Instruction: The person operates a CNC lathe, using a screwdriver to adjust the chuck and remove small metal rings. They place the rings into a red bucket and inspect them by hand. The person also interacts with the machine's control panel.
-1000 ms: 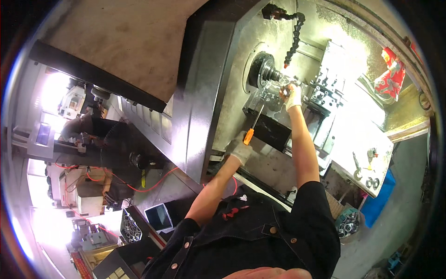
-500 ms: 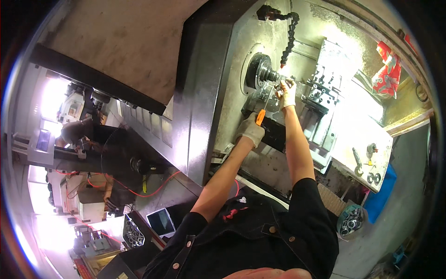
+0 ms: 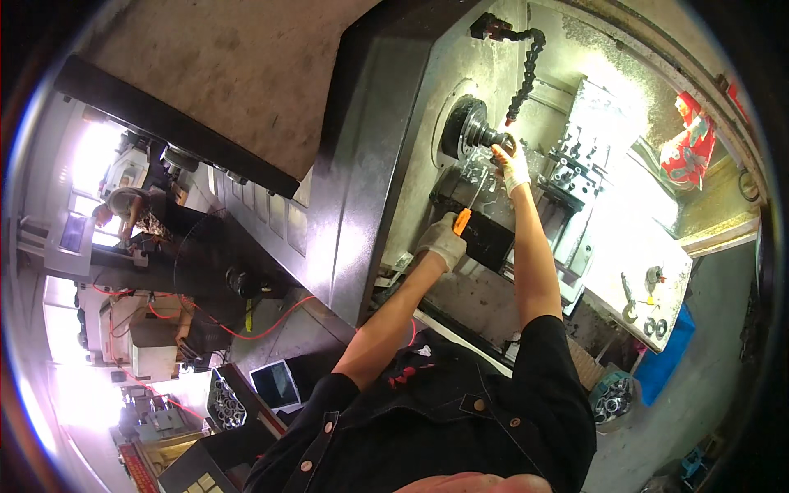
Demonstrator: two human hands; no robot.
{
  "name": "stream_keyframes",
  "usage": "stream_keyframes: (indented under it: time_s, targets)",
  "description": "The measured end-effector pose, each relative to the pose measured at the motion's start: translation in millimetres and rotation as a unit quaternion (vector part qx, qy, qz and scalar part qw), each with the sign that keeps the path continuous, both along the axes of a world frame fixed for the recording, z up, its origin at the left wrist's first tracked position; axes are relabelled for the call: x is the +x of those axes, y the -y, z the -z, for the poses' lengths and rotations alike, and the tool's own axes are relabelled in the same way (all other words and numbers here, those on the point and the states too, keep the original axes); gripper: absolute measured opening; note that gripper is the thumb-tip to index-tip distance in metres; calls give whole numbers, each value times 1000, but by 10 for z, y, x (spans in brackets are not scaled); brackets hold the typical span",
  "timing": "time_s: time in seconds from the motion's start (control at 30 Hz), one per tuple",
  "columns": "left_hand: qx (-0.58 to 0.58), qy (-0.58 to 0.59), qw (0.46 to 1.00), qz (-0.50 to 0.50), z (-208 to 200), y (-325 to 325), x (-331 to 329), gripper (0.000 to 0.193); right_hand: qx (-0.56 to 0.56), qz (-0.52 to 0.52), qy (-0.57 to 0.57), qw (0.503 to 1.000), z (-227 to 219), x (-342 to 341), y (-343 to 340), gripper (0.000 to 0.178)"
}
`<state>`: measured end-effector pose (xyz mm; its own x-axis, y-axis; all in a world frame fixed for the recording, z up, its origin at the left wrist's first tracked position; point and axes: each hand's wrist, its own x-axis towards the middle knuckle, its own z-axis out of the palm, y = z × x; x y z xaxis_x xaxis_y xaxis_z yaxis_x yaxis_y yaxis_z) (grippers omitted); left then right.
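Inside the lathe, my left hand (image 3: pixel 441 244) wears a light work glove and is wrapped round an orange-handled screwdriver (image 3: pixel 463 221). Its thin metal shaft points up toward the spindle, and its tip is hard to make out. My right hand (image 3: pixel 514 167), gloved with bare fingertips, pinches a dark metal ring (image 3: pixel 508 145) at the front end of the stepped chuck (image 3: pixel 475 131). Whether the ring sits on the chuck or just in front of it I cannot tell. A black segmented coolant hose (image 3: pixel 528 76) hangs just above this hand.
The tool block (image 3: pixel 570 170) stands right of my right hand. A bright ledge holds a wrench-like tool (image 3: pixel 629 297) and dark rings (image 3: pixel 656 327). Bins of metal rings stand at the lower right (image 3: pixel 614 400) and lower left (image 3: pixel 226 403). A person (image 3: pixel 136 212) works far left.
My right hand has turned, and the dark ring now shows plainly at its fingertips. The left hand keeps its grip on the screwdriver. The whole view has shifted slightly.
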<state>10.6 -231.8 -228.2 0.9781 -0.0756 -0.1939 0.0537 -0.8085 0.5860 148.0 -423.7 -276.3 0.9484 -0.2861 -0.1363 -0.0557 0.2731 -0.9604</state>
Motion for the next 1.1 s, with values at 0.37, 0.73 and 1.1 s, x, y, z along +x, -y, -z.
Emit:
stream_keyframes:
  time_s: [0.37, 0.73, 1.1]
  targets:
    - [-67, -27, 996, 57, -243, -82, -88, 35, 44, -15, 144, 989, 301, 268, 86, 68]
    - [-154, -60, 986, 36, -126, -167, -85, 35, 100, -38, 124, 986, 375, 283, 115, 65]
    - [-98, -83, 990, 53, -5, -73, 16, 43, -112, -9, 128, 985, 383, 301, 216, 65]
